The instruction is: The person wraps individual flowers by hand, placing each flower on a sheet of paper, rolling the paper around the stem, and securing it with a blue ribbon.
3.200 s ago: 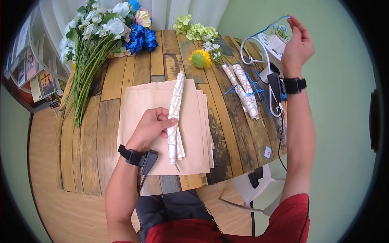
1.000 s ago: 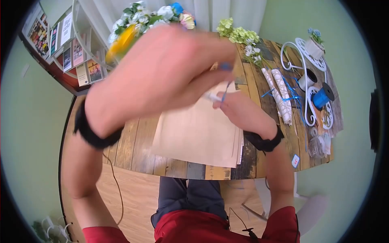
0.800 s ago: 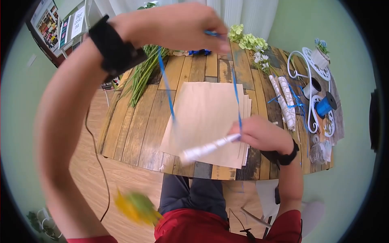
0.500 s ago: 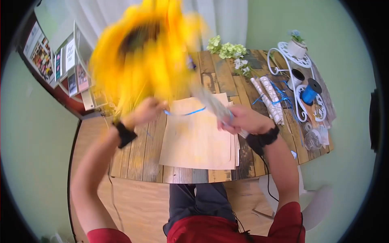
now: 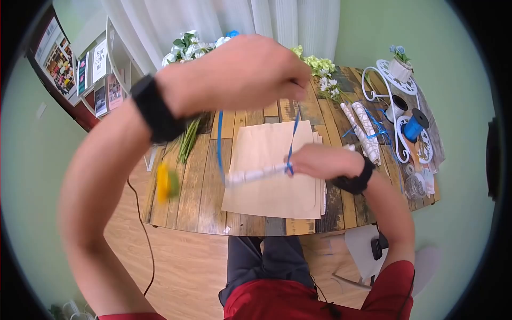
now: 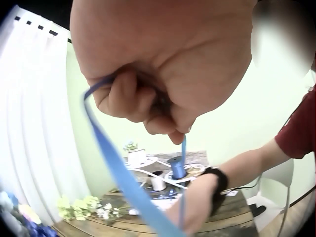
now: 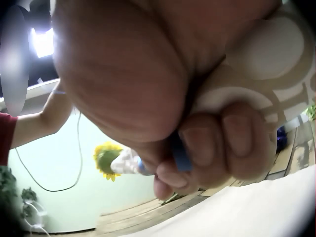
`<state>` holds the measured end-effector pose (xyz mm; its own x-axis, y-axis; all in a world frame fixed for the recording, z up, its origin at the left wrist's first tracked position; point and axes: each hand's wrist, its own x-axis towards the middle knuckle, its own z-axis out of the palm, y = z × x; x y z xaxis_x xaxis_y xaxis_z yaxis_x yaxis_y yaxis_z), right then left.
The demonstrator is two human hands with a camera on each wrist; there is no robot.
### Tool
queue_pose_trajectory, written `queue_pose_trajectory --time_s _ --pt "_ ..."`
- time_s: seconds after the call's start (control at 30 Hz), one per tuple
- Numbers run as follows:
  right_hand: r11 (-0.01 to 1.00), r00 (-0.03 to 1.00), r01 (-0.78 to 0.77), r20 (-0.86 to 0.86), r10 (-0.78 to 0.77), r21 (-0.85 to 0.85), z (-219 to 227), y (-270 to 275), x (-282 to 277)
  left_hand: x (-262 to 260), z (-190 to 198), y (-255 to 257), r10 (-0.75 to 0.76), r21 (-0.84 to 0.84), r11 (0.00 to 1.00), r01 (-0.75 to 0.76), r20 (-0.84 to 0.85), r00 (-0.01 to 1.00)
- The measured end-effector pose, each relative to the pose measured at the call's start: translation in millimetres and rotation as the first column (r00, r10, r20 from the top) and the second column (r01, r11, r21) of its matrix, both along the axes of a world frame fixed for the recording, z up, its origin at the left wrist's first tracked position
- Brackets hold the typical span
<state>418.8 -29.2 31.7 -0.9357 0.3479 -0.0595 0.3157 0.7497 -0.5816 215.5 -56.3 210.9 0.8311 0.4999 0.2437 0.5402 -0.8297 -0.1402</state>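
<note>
Left hand (image 5: 234,74), curled, grips ribbon (image 6: 120,173); right hand (image 5: 325,161) curls round wrapped sunflower (image 7: 105,161)

Wooden table's (image 5: 181,213) near edge: room for a hand to pass, lower centre of the frame. Above that, white patterned paper roll (image 5: 256,175) bars the middle, blue ribbon (image 5: 220,144) hanging at either side. Yellow sunflower (image 5: 166,184) obstructs centre left. Right side crowded: white scrolled metal stand (image 5: 409,88), blue ribbon spool (image 5: 416,126), two bundled patterned rolls (image 5: 368,137).
</note>
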Motion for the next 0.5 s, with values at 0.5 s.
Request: queue_pose_trajectory --time_s 0.5 --pt "0.463 0.829 0.008 -0.253 -0.499 -0.886 -4 -3 13 -54 -163 -83 0.414 -0.604 0.721 -0.339 -0.016 0.910"
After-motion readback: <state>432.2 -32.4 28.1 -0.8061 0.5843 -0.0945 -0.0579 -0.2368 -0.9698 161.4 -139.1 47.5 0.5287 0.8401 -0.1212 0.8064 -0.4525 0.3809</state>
